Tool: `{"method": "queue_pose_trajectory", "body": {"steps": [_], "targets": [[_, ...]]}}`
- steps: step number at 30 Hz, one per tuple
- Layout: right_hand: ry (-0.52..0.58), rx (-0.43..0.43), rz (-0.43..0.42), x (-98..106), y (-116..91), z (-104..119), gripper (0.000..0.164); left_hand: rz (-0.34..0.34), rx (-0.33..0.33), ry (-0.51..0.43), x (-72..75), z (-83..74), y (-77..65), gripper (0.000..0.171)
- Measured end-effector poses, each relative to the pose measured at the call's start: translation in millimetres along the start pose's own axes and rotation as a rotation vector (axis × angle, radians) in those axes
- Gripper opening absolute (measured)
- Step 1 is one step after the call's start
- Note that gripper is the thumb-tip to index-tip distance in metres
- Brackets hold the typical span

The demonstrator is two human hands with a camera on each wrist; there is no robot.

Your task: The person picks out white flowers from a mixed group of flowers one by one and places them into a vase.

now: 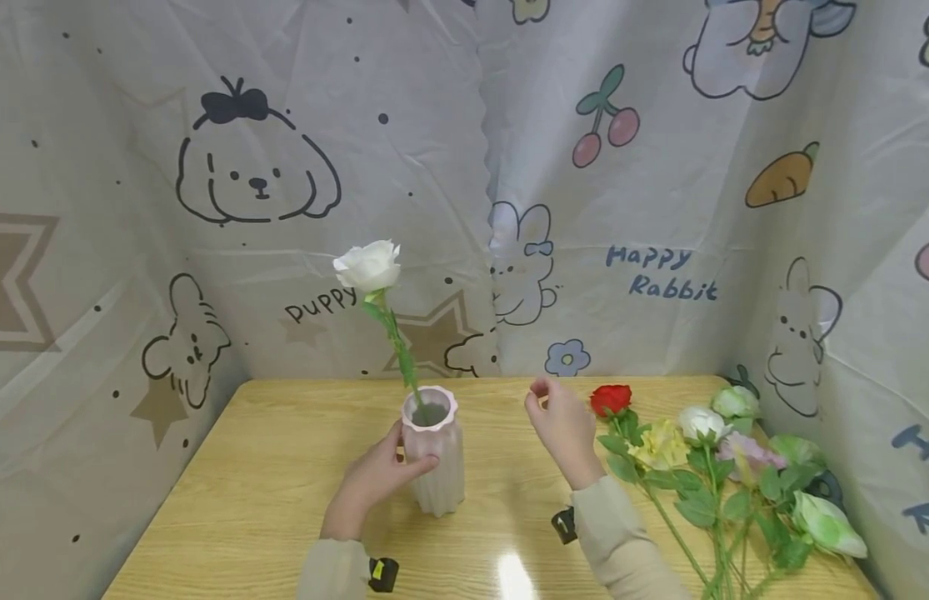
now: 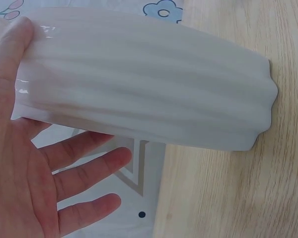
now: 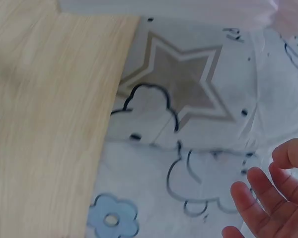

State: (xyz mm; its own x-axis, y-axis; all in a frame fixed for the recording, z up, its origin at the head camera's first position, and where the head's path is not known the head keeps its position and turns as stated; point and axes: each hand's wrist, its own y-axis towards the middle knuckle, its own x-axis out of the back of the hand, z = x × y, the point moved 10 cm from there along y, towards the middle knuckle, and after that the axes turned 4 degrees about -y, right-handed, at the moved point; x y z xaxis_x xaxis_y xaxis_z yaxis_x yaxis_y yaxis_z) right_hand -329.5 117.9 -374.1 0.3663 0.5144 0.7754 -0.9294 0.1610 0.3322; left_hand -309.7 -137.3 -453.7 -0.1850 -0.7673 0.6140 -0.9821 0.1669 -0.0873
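One white rose [image 1: 368, 265] stands above the grip, its lower stem hidden inside the pale pink vase [image 1: 445, 483]. The left hand [image 1: 374, 479] grips that vase between thumb and fingers, some fingertips masked behind it. Right of this grip, the right hand [image 1: 565, 429] is loosely curled, holding nothing; farther right lie mixed flowers [image 1: 661, 446], stems cut off at the head view's lower edge.

Pale pink fluted ceramic-looking vase [image 1: 443, 477]: smooth, glossy highlights up top. Yellowish wood-grain tabletop [image 1: 262, 467]: kinda shiny, catches glare. White cartoon-print sheet [image 1: 434, 150]: creased, soft sheen, cloth or plastic, can't tell. Beige cloth sleeves [image 1: 621, 533]: pretty matt.
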Motion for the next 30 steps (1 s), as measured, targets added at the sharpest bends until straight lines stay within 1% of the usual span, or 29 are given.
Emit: {"method": "queue_pose_trajectory", "body": {"steps": [4,8,11,16,21,30], "targets": [[-0.026,-0.054,0.024,5,0,-28,0.021,0.001,-0.007,-0.009,-0.6,0.2,1.6,0.088],[-0.038,-0.105,0.05,9,-2,-50,0.023,0.0,0.003,-0.012,0.1,3.0,2.7,0.089],[-0.037,-0.126,0.043,14,-5,-62,0.023,0.002,-0.004,-0.013,0.4,2.8,2.8,0.088],[-0.053,-0.131,0.02,20,-8,-77,0.023,0.004,-0.016,-0.006,1.0,1.1,2.1,0.087],[-0.058,-0.139,0.038,19,-11,-91,0.023,0.0,-0.017,0.009,1.6,0.2,1.3,0.086],[-0.07,-0.212,0.063,22,-20,-128,0.027,0.008,-0.013,-0.003,-1.4,0.2,2.6,0.085]]}}
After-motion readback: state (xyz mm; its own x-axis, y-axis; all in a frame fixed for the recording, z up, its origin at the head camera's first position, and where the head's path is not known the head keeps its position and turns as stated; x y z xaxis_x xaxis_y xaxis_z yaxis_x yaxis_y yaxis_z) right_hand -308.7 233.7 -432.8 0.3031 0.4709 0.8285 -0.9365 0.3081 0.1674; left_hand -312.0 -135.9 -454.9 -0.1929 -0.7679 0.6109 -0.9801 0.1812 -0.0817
